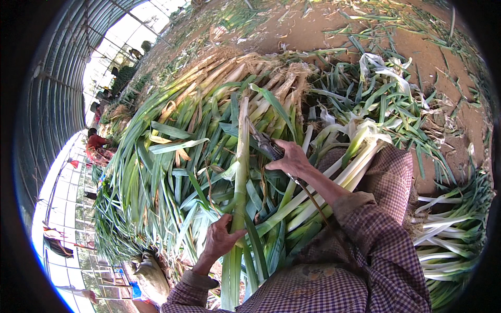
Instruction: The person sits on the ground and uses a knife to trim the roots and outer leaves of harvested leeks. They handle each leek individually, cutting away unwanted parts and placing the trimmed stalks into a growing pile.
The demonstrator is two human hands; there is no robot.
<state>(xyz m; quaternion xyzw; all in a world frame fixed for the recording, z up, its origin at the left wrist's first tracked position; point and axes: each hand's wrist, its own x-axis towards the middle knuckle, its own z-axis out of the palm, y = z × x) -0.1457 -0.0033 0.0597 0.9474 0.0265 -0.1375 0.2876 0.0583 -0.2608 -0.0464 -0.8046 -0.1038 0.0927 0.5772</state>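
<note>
My left hand (223,238) grips the leafy lower end of a long green onion (243,156), whose pale root end points away from me. In my right hand (293,158) is a dark air blow gun (267,145), its nozzle close beside the onion's pale stalk. A thin hose (315,205) runs back from the gun under my right forearm. Several cleaned onions with white stalks (354,172) lie across my lap. Beyond my hands spreads a big heap of untrimmed onions (211,105), with brown dry skins and roots still on.
Stripped leaves and skins (375,88) are piled beyond my right knee. White-stalked onions (446,231) lie to my right. A person in red (96,146) sits far left inside the tunnel greenhouse (64,74). A filled sack (150,276) is at lower left. Scraps litter the dirt floor (309,31).
</note>
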